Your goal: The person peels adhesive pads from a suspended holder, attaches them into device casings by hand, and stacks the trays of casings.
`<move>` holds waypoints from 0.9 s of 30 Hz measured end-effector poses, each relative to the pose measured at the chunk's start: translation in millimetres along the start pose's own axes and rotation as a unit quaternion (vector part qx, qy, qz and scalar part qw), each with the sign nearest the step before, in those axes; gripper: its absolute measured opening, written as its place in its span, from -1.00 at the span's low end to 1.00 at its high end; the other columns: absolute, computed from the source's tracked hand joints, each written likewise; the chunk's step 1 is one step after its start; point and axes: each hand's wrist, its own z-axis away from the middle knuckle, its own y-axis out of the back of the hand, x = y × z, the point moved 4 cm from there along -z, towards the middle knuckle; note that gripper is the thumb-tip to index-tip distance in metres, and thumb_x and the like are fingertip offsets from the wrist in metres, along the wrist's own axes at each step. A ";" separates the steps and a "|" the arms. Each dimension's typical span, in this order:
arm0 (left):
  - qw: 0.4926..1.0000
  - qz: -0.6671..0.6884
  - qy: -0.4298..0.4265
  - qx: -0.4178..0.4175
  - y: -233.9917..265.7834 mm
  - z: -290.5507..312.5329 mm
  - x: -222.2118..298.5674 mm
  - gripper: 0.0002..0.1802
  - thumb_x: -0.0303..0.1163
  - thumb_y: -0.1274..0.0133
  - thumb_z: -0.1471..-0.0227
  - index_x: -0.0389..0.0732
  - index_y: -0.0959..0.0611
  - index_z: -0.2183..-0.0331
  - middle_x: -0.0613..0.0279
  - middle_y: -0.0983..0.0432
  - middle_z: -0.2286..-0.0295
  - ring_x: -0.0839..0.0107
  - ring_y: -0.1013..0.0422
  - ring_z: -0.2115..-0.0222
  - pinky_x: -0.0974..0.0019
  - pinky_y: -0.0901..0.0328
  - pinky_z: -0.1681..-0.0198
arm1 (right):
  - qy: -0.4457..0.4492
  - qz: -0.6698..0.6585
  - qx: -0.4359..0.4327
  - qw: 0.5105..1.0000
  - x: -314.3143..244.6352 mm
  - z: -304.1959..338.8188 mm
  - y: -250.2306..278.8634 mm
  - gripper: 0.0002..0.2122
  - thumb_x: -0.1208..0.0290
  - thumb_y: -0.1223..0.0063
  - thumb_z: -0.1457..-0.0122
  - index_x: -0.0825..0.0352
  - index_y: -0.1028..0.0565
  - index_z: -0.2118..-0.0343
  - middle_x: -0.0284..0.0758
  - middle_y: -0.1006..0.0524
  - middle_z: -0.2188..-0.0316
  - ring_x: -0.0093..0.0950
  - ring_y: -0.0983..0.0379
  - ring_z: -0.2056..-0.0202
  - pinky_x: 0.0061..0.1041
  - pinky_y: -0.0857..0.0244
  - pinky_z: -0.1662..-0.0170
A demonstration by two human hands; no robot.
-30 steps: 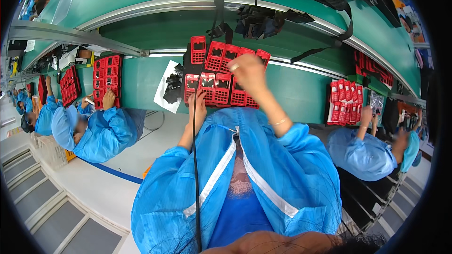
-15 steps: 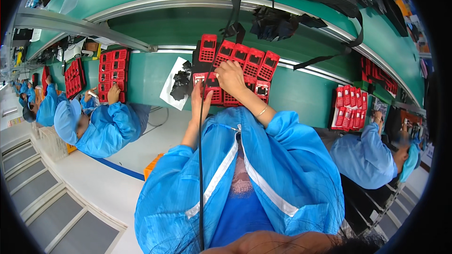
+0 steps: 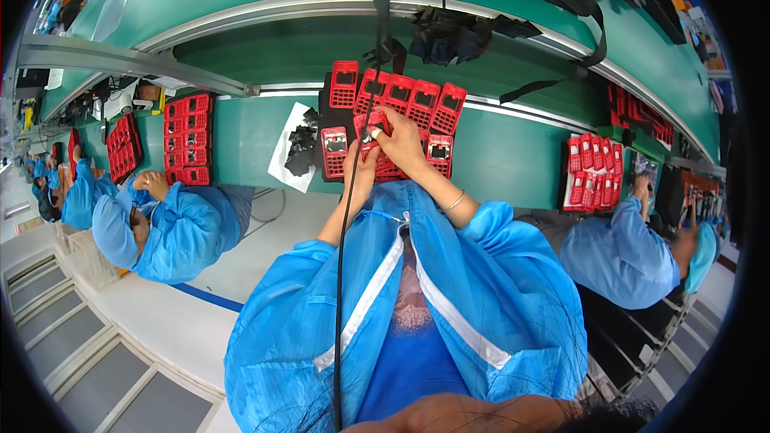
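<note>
Both my hands meet over a black tray (image 3: 325, 104) of red phone housings. My left hand (image 3: 362, 172) is closed at the near end of one red phone housing (image 3: 370, 127), its fingertips on the lower edge. My right hand (image 3: 403, 146) has its fingers bent onto the same housing's right side, with the thumb on its face. Whether a small part sits in the right fingertips is hidden. Behind it stands a row of red housings (image 3: 423, 104) with keypad holes and dark screen windows. Another housing (image 3: 334, 152) lies left of my left hand, and one (image 3: 439, 154) lies right of my right wrist.
Left of the tray lies a white sheet (image 3: 279, 162) with black pieces (image 3: 302, 144). A black cable (image 3: 340, 297) hangs across the view. Co-workers sit at left (image 3: 180, 224) and right (image 3: 622, 252) beside more red housings. A metal rail (image 3: 313, 6) edges the upper shelf.
My left hand has moved right, from the left housing to the middle one. My right hand has come back slightly, and both now hold one housing. The co-worker at left has brought their hands together.
</note>
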 end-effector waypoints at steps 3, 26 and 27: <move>1.000 0.008 -0.012 0.019 0.8 0.3 -4.3 -0.67 -0.51 -0.07 -0.19 -0.34 -0.47 0.01 0.18 -0.55 0.22 0.51 -0.46 0.24 0.42 -0.36 0.15 | -0.086 -0.068 -0.046 0.993 5.7 2.7 0.1 -0.63 0.51 -0.17 -0.14 0.35 -0.49 -0.04 -0.11 -0.62 0.28 -0.33 -0.61 0.31 -0.41 -0.44 0.23; 0.923 0.351 0.139 -0.070 -13.9 -4.5 6.3 -0.61 -0.28 0.10 -0.33 -0.03 -0.37 -0.15 0.17 -0.43 -0.05 0.26 -0.43 -0.04 0.07 -0.42 -0.07 | -0.049 -0.165 -0.140 0.975 25.0 8.4 0.5 -0.62 0.40 0.08 -0.30 0.35 -0.39 -0.16 -0.19 -0.46 0.21 -0.31 -0.43 0.10 -0.42 -0.27 -0.02; 0.920 0.357 0.150 -0.059 -12.1 -4.5 2.3 -0.60 -0.27 0.09 -0.32 -0.03 -0.37 -0.15 0.18 -0.43 -0.05 0.26 -0.43 -0.04 0.05 -0.41 -0.07 | -0.069 -0.155 -0.162 0.972 27.0 8.0 -0.3 -0.65 0.43 0.07 -0.31 0.37 -0.42 -0.14 -0.21 -0.47 0.15 -0.34 -0.43 0.05 -0.45 -0.26 -0.04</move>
